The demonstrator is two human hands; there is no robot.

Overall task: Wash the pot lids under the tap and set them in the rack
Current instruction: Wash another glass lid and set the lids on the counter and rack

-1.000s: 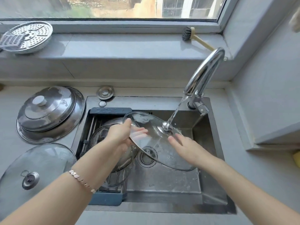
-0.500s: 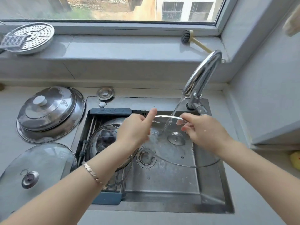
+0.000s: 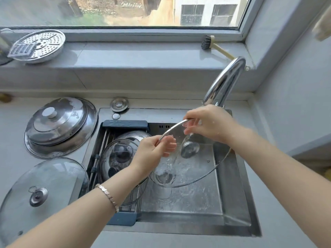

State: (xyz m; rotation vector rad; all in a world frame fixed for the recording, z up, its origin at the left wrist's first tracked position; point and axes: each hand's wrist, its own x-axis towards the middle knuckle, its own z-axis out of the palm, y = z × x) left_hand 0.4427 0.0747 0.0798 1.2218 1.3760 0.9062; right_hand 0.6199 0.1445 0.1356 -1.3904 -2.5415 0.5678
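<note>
A glass pot lid (image 3: 197,169) with a metal rim and knob is held tilted over the sink, its inner side toward me. Water from the chrome tap (image 3: 223,81) runs down its glass. My left hand (image 3: 154,154) pinches the rim at the left, and my right hand (image 3: 209,124) grips the rim at the top. In the blue-framed rack (image 3: 125,124) at the sink's left lie a glass lid (image 3: 118,156) and a steel lid (image 3: 132,136) behind it. On the counter to the left sit a steel lid (image 3: 59,122) and a large glass lid (image 3: 44,190).
The steel sink (image 3: 232,208) has water splashing at its bottom. A perforated steamer plate (image 3: 39,45) and a dish brush (image 3: 213,45) rest on the window sill. A small drain stopper (image 3: 119,104) lies behind the sink. A wall rises at the right.
The lid went from lying flat with its knob up to standing tilted with its inside facing me. Both hands shifted to its upper rim, and the water now runs down the inner face.
</note>
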